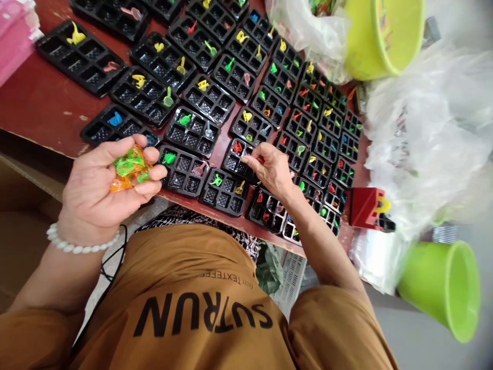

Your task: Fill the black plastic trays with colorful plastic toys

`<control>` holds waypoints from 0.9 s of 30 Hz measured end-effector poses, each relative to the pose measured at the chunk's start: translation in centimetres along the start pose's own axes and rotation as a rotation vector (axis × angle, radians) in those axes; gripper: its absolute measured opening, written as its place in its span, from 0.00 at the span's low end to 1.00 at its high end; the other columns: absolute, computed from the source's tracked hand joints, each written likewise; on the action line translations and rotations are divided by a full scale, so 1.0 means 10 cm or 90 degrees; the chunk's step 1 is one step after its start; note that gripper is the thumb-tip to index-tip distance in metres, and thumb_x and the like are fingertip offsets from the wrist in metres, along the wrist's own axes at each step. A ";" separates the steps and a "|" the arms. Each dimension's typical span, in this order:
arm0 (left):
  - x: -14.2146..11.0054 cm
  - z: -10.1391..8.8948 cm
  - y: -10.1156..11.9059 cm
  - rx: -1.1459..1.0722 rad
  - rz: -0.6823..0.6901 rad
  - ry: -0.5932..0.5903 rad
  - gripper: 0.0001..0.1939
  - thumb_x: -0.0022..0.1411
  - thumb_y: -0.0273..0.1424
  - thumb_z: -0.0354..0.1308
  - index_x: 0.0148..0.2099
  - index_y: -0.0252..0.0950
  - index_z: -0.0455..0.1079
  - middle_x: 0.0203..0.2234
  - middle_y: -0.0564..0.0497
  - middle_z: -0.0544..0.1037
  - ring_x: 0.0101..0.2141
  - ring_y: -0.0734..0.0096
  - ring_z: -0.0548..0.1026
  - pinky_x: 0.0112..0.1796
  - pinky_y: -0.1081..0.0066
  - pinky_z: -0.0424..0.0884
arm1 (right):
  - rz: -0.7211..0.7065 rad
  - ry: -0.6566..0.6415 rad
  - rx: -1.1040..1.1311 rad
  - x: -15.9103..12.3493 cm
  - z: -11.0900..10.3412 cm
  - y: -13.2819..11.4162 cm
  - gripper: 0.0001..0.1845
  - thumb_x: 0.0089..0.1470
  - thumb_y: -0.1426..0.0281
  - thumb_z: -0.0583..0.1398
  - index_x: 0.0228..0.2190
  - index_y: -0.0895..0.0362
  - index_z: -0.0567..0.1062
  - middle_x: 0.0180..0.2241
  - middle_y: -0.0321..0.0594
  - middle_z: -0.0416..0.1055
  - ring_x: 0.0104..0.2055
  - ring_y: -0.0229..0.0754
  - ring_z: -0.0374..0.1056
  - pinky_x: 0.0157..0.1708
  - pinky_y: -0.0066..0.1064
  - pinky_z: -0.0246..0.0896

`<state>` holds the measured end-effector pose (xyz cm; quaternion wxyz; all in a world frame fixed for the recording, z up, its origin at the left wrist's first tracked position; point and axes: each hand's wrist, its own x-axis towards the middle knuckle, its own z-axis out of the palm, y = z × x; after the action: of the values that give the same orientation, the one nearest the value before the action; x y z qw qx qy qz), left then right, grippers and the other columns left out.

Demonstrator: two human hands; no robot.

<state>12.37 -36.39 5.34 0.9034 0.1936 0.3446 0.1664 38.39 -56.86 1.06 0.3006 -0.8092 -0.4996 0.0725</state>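
My left hand [102,187] is cupped palm up at the table's near edge, its fingers curled round a heap of small green and orange plastic toys [130,168]. My right hand [271,168] reaches over a black compartment tray [235,159], thumb and fingers pinched together with a bit of red showing at the fingertips; what it pinches is too small to name. Several black trays [192,131] cover the reddish-brown table [42,105], most holding small coloured toys in their cells.
A yellow-green bucket [379,36] lies tipped at the back right beside clear plastic bags [431,128]. A green cup [442,285] hangs off the right edge. A red block-shaped tool [365,205] sits near the right trays. Pink material [15,36] lies far left.
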 end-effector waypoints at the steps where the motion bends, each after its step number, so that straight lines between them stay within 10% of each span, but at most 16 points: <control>1: 0.00 0.00 0.00 -0.001 0.001 0.000 0.18 0.76 0.28 0.39 0.38 0.35 0.68 0.27 0.50 0.73 0.21 0.68 0.74 0.14 0.76 0.66 | -0.023 -0.003 0.001 0.01 0.03 0.02 0.34 0.64 0.36 0.56 0.26 0.54 0.68 0.26 0.35 0.64 0.31 0.39 0.59 0.36 0.33 0.58; 15: 0.01 -0.04 0.03 -0.003 0.008 0.015 0.20 0.77 0.29 0.38 0.37 0.35 0.68 0.26 0.50 0.72 0.20 0.69 0.73 0.13 0.77 0.67 | -0.008 -0.026 0.023 -0.04 0.05 0.11 0.34 0.60 0.37 0.60 0.39 0.56 0.81 0.32 0.40 0.73 0.35 0.42 0.67 0.40 0.35 0.64; 27: 0.03 -0.06 0.03 -0.010 0.017 0.009 0.20 0.78 0.30 0.38 0.37 0.35 0.68 0.26 0.50 0.73 0.20 0.69 0.73 0.13 0.77 0.67 | 0.050 0.028 0.103 -0.03 0.08 0.09 0.32 0.55 0.38 0.67 0.29 0.55 0.77 0.27 0.35 0.71 0.29 0.37 0.61 0.32 0.32 0.57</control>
<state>12.15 -35.83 4.92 0.9000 0.1901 0.3473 0.1826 38.61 -57.04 -0.11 0.3732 -0.8024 -0.4534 0.1065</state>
